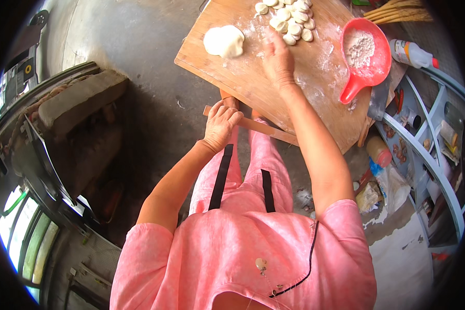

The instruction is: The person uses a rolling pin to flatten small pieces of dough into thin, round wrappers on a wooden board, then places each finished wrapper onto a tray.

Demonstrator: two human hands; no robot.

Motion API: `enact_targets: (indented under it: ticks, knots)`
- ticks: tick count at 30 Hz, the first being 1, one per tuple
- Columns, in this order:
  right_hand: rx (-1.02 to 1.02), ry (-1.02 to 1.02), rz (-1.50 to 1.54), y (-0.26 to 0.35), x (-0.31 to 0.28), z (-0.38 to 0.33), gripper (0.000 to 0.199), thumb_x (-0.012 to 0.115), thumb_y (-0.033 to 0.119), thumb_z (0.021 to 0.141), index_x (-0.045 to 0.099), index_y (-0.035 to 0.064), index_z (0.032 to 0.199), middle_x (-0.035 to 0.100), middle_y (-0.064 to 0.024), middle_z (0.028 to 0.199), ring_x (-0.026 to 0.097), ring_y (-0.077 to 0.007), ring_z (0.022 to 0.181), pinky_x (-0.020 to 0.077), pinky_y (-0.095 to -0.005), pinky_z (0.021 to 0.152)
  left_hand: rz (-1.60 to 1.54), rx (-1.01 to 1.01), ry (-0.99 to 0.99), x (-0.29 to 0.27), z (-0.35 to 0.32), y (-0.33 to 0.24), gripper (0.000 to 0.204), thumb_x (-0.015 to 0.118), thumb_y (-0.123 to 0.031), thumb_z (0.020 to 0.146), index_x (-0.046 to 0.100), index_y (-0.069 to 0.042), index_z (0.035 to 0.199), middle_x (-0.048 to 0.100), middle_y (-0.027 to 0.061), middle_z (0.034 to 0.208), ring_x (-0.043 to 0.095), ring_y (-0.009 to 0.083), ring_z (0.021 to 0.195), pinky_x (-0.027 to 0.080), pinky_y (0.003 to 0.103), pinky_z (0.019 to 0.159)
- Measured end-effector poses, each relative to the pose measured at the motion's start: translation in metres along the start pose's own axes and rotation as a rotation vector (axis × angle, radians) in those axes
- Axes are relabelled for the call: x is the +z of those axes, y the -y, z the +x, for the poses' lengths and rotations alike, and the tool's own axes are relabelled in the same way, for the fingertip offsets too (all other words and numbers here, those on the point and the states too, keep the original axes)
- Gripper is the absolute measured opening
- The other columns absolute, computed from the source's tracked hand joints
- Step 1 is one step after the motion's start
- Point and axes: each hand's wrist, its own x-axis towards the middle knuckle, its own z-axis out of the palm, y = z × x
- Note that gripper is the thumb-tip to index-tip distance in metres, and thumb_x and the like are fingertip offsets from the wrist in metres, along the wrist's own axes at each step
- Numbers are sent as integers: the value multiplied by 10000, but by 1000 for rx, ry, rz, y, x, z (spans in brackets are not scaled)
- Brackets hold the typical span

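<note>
Dough pieces (293, 20) lie heaped on the floured desk (274, 77), where the right hand (278, 61) rests flat, grip spread, beside them, while the left hand (220, 125) grips a rolling pin (266, 129) tightly, held ready below the edge.

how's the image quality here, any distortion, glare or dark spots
Head view: strong fisheye bend, so the wooden board has curved edges and the corners go black; daylight is bright on the board, dough lump and red scoop; windows at lower left are blown out; the floor under the left hand lies in deep shadow; the right hand is sharp.
</note>
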Motion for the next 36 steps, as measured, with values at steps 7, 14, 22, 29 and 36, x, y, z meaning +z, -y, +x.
enact_targets:
  ticks: [7,14,22,29,36]
  knots:
    - [-409,19,-681,-27,-20,52,342,560,73,822,597,165,1149,575,-63,1164,526,-269,1081,444,-378,898,-50,-49,-56,0,11,0,279,611,-19,721,595,-143,971,586,17,881,563,219,915,340,428,1046]
    - [-418,73,-571,-40,-32,31,113,624,88,790,617,107,901,580,-66,972,531,-275,972,470,-385,812,-82,6,-49,7,24,-12,291,609,5,712,594,-140,964,591,13,889,562,224,912,341,433,1045]
    - [172,-490,-32,-118,-74,-18,169,595,-7,794,571,29,957,610,-169,966,636,-304,801,511,-395,721,-72,65,-5,17,30,-22,266,610,-6,712,596,-135,945,602,9,898,565,226,900,354,436,1028]
    - [68,-543,-312,-143,-84,-7,172,640,35,768,607,76,931,586,-137,933,557,-327,925,447,-419,818,-88,100,8,24,36,-33,246,613,-8,706,599,-131,918,605,9,883,569,228,887,369,434,1012]
    - [-94,-105,-287,-142,-122,-78,158,596,26,774,616,90,917,615,-122,989,576,-310,938,466,-417,798,-103,115,34,23,40,-42,248,616,-5,698,598,-130,911,602,16,862,574,228,899,370,438,1016]
